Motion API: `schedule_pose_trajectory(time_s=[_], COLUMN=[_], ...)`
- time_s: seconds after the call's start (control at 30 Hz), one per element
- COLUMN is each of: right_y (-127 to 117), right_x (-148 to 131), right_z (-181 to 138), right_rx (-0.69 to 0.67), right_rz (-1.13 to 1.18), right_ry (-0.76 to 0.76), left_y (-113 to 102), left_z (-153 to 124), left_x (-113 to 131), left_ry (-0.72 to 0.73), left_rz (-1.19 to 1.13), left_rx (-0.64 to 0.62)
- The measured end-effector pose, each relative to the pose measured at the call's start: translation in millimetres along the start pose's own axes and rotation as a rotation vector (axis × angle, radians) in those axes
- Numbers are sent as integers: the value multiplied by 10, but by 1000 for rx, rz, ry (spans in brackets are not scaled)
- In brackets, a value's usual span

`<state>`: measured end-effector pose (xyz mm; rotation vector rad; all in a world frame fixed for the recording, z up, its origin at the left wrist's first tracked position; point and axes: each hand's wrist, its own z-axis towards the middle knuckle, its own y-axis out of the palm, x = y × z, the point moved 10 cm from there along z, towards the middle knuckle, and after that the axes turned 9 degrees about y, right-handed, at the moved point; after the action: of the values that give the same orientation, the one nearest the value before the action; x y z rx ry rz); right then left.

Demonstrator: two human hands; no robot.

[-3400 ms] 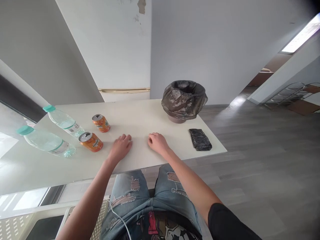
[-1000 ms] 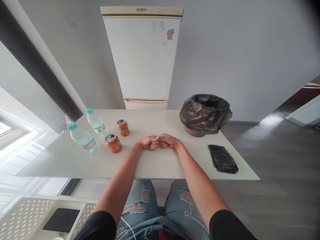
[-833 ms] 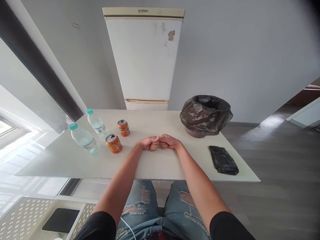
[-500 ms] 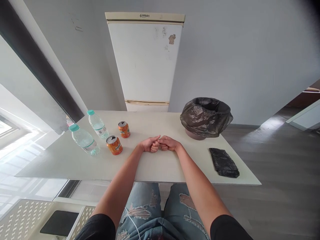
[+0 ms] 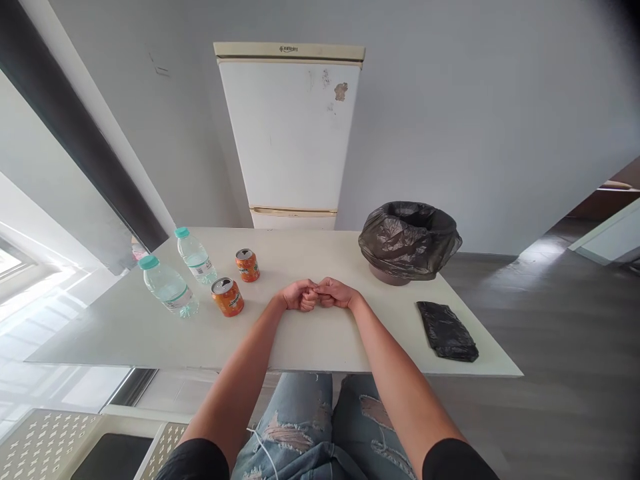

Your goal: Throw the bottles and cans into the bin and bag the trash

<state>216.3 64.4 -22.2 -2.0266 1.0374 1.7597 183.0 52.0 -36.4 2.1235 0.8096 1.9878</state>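
My left hand (image 5: 300,295) and my right hand (image 5: 335,293) rest on the white table (image 5: 320,340), curled into loose fists that touch at the fingers. I see nothing held in either one. Left of them stand two orange drink cans (image 5: 229,298), one behind the other. Beyond the cans are two clear plastic bottles (image 5: 170,288) with teal caps. On the right side, a bin lined with a black plastic bag (image 5: 407,243) sits on the table. A folded black plastic bag (image 5: 447,331) lies flat in front of it, right of my right hand.
Behind the table stands a white refrigerator (image 5: 290,133) against the grey wall (image 5: 475,120). A cream plastic crate with a perforated top (image 5: 50,443) is below the table at the lower left. The table's front edge runs just ahead of my legs.
My left thumb, raised before, has come down, and my hands stay together. The view has tilted up slightly, so things appear a little lower. The bottles, cans and bags stay in place.
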Motion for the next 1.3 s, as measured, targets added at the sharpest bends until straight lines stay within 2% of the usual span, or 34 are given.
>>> schedule_pose_trajectory(time_s=[0.3,0.4,0.47,0.53,0.57,0.63,0.7,0.73,0.8,0.87,0.93,1.03,1.13,1.3], right_y=[16,37,43,-14,-48,-70,30,75,22,-189,-437,-633,-527,39], right_x=[-68,-129,-255,-542,-770,-1280,-1726,-1884,-2077,-2137,-2110,-2066,-2082,-2097], right_z=[-39,-49,-137,-412,-660,-1357,-2107,-2386,-2732,-2815,-2764,-2621,-2396,-1883], right_rx=[116,198,303,553,746,1199,1585,1716,1860,1856,1796,1736,1659,1482], right_rz=[-78,-121,-209,-437,-597,-838,-1002,-1107,-1283,-1420,-1480,-1473,-1470,-1426], right_ry=[-41,-74,-105,-167,-223,-357,-546,-596,-580,-465,-356,-326,-392,-517], left_y=[56,50,45,41,40,37,33,32,34,43,57,82,103,128], left_z=[1,0,0,3,5,11,15,16,15,14,15,18,18,11], left_x=[50,72,89,92,86,66,49,43,38,41,50,63,73,80], left_ry=[39,56,70,75,73,67,61,60,57,58,61,66,67,85], left_rz=[-3,1,4,8,11,17,22,25,33,42,50,59,69,86], left_rx=[-51,-49,-43,-41,-42,-43,-41,-38,-31,-24,-18,-14,-22,-54])
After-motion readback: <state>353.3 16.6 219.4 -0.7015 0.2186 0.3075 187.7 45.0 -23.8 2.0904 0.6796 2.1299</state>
